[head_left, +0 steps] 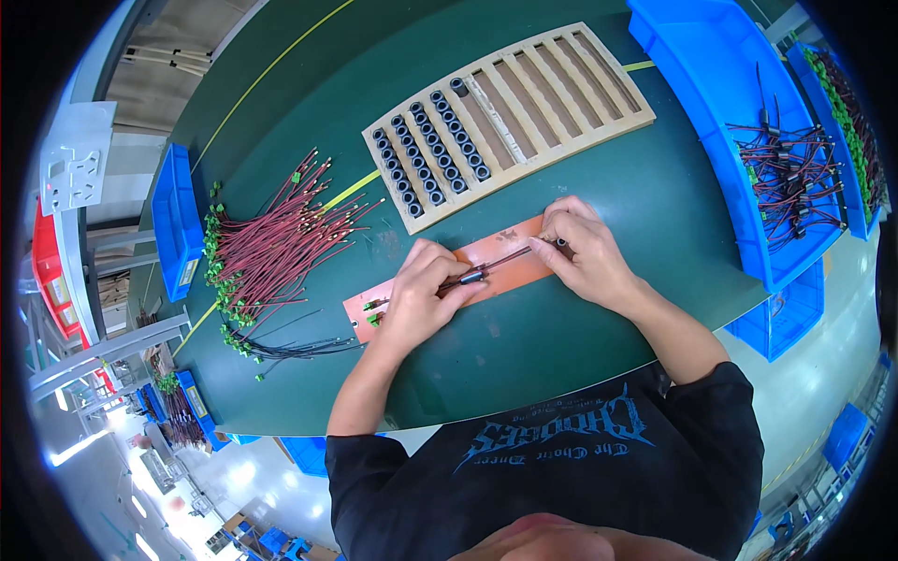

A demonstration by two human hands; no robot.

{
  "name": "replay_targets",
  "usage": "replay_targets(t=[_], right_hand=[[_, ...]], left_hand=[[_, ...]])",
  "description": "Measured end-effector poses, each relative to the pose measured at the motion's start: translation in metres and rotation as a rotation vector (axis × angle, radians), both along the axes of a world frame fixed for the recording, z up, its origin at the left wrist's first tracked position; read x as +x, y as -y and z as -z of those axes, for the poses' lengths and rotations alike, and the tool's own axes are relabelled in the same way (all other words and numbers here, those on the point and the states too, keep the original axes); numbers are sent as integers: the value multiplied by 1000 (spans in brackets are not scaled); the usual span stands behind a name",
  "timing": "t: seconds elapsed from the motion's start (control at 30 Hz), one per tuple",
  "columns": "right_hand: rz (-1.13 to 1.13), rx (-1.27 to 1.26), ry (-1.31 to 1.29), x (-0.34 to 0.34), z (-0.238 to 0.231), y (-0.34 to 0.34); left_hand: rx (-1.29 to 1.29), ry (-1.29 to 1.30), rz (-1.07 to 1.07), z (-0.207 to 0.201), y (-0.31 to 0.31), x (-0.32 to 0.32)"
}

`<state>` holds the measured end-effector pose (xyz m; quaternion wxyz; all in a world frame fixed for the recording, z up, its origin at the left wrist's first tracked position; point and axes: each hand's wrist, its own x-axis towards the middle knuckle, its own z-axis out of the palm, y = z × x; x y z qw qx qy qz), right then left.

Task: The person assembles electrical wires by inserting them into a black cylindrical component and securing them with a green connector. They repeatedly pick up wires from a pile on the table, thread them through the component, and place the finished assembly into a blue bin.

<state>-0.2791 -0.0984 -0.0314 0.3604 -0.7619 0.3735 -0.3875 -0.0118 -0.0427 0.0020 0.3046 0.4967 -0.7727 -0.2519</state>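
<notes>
While left hand (423,292) pinches wire (496,264) | right hand (582,245) grips its end | slotted tray (510,117) behind (wire pile (281,245) left)

View: single head camera, fisheye, upright, unmirrored.
Position: above the green table (561,318), on the wearer's head.
Facing: steeply down, close.
Frame centre: left hand (423,292) and right hand (585,252).
Distortion: table edges bow beyond both hands.

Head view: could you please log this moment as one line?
left hand: holds ferrite on wires | right hand: pinches wire ends | under: orange board
</notes>
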Motion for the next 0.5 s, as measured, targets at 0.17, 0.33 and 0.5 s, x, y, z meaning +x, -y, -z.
replay_targets(t=[0.17,0.33,0.5], right_hand=[[-11,-64,-12,-2,-2,3],[-31,-57,-4,0,-6,2],[-28,-32,56,-2,3,3]], left_hand=[[377,-18,129,-37,51,-14],[755,185,402,-32,94,-43],[718,112,320,-26,95,-55]])
